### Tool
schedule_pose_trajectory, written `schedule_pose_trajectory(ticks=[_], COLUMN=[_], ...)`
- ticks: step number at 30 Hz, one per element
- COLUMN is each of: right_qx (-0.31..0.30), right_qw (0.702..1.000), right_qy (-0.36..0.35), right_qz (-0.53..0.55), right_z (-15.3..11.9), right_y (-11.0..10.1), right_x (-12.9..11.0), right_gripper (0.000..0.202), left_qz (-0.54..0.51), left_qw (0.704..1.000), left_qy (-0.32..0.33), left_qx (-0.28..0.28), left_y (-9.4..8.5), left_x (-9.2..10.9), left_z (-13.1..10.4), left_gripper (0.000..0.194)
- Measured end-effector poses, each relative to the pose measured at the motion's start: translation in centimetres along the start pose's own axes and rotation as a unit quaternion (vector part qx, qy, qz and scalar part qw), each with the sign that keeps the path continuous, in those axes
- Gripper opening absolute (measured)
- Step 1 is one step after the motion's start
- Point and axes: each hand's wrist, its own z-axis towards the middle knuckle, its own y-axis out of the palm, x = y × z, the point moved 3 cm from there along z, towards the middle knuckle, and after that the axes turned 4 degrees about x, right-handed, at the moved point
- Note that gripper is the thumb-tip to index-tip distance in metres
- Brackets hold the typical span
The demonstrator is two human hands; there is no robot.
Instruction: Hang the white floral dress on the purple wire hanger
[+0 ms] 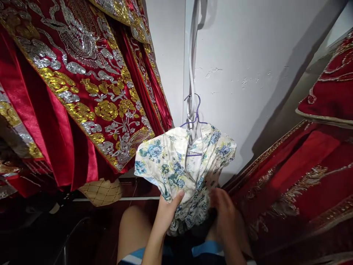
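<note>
A white dress or blouse point(176, 162) with blue and green flowers hangs on a purple wire hanger point(197, 117), in front of a white wall. Its V-neck faces me, and the lower part gathers in dark folds. My left hand point(170, 209) grips the garment at its left side, thumb on the front and fingers hidden behind the cloth. On the other side, my right hand point(223, 206) is close to the garment's edge. It is smeared by motion, so whether it touches the cloth does not show.
Red costumes point(107, 88) with gold and silver sequins hang at the left. More red embroidered cloth point(303, 165) is on the right. A pale strap or cable point(191, 62) runs down the wall point(234, 48) to the hanger. A cream quilted item point(102, 192) lies low left.
</note>
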Motion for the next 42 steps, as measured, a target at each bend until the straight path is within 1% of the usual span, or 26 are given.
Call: schedule_pose_trajectory(ticks=[1, 2, 3, 4, 7, 8, 9, 10, 11, 12, 13, 14, 15, 16, 17, 20, 22, 24, 25, 27, 29, 31, 33, 36, 39, 42], right_qx=[-0.112, -0.194, -0.248, -0.281, -0.294, -0.292, -0.289, -0.287, -0.286, -0.285, -0.284, -0.283, -0.282, -0.284, -0.29, -0.319, -0.345, -0.367, -0.367, -0.345, -0.303, -0.272, -0.274, -0.279, -0.282, -0.276], right_qw=[0.993, 0.979, 0.965, 0.956, 0.954, 0.955, 0.956, 0.956, 0.956, 0.956, 0.956, 0.956, 0.956, 0.955, 0.953, 0.942, 0.931, 0.923, 0.923, 0.934, 0.95, 0.961, 0.959, 0.957, 0.955, 0.96], right_qy=[0.04, 0.066, 0.082, 0.085, 0.063, 0.055, 0.049, 0.047, 0.046, 0.046, 0.043, 0.039, 0.034, 0.03, 0.027, 0.017, 0.019, 0.019, 0.019, 0.026, 0.044, 0.055, 0.062, 0.031, 0.004, -0.012], right_qz=[-0.005, -0.005, 0.001, 0.007, 0.007, -0.004, -0.018, -0.031, -0.044, -0.054, -0.063, -0.069, -0.075, -0.081, -0.087, -0.107, -0.117, -0.118, -0.112, -0.089, -0.052, -0.011, 0.021, 0.08, 0.094, 0.052], right_z=[-0.9, -1.7, -2.3, -2.6, -2.8, -2.8, -2.9, -3.0, -3.1, -3.2, -3.3, -3.3, -3.3, -3.3, -3.3, -3.3, -3.1, -2.7, -2.2, -0.8, 1.4, 3.9, 6.3, 8.8, 9.4, 8.6], right_y=[1.7, 3.1, 4.4, 5.3, 6.1, 5.9, 5.6, 5.1, 4.7, 4.3, 3.9, 3.7, 3.6, 3.6, 3.6, 4.0, 4.1, 4.3, 4.3, 4.6, 5.2, 6.3, 7.9, 9.9, 10.7, 10.2], right_x=[0.3, 0.3, 0.0, -0.5, -1.9, -2.2, -2.5, -2.6, -2.8, -2.9, -3.0, -3.2, -3.4, -3.6, -3.7, -4.1, -4.3, -4.5, -4.8, -5.7, -7.1, -9.3, -12.0, -16.1, -18.0, -17.6], right_gripper=[0.041, 0.045, 0.048, 0.05, 0.049, 0.048, 0.047, 0.046, 0.044, 0.043, 0.042, 0.041, 0.04, 0.039, 0.038, 0.032, 0.026, 0.022, 0.021, 0.019, 0.018, 0.021, 0.024, 0.024, 0.02, 0.019], left_qz=[0.0, -0.002, -0.004, -0.005, -0.003, -0.002, 0.0, 0.005, 0.013, 0.027, 0.045, 0.066, 0.09, 0.114, 0.138, 0.173, 0.165, 0.149, 0.144, 0.144, 0.157, 0.176, 0.196, 0.215, 0.225, 0.229], left_qw=[1.0, 1.0, 1.0, 1.0, 1.0, 1.0, 0.998, 0.993, 0.979, 0.956, 0.926, 0.899, 0.883, 0.882, 0.894, 0.937, 0.953, 0.962, 0.965, 0.965, 0.963, 0.96, 0.957, 0.953, 0.954, 0.954], left_qy=[0.003, 0.006, 0.008, 0.01, 0.01, 0.01, 0.019, 0.045, 0.092, 0.157, 0.229, 0.294, 0.341, 0.364, 0.364, 0.299, 0.255, 0.225, 0.218, 0.215, 0.212, 0.202, 0.193, 0.184, 0.169, 0.162], left_qx=[0.001, 0.001, -0.001, -0.005, -0.006, 0.016, 0.055, 0.111, 0.179, 0.245, 0.296, 0.318, 0.311, 0.276, 0.221, 0.048, -0.008, -0.027, -0.033, -0.044, -0.063, -0.085, -0.097, -0.103, -0.098, -0.105], left_y=[0.1, 0.2, 0.3, 0.2, -0.2, -0.5, -0.9, -1.3, -1.7, -1.9, -2.0, -1.7, -1.1, -0.4, 0.5, 3.1, 4.1, 4.4, 4.5, 4.6, 4.7, 5.0, 5.4, 6.0, 6.2, 5.8], left_x=[0.2, 0.4, 0.7, 0.8, 1.0, 0.8, 0.7, 0.5, 0.5, 0.5, 0.5, 0.5, 0.4, 0.2, -0.2, -1.5, -2.3, -2.8, -3.0, -3.1, -3.1, -3.3, -3.7, -4.6, -5.6, -5.4], left_z=[-0.2, -0.3, -0.5, -0.6, -0.6, -0.5, -0.4, -0.4, -0.5, -0.7, -1.1, -1.6, -1.9, -2.2, -2.3, -2.2, -1.8, -1.3, -1.0, -0.8, -0.9, -1.2, -1.6, -2.0, -2.2, -2.1], left_gripper=[0.067, 0.067, 0.066, 0.064, 0.062, 0.061, 0.06, 0.059, 0.057, 0.055, 0.052, 0.049, 0.044, 0.039, 0.034, 0.023, 0.015, 0.008, 0.012, 0.019, 0.024, 0.028, 0.03, 0.03, 0.029, 0.028])
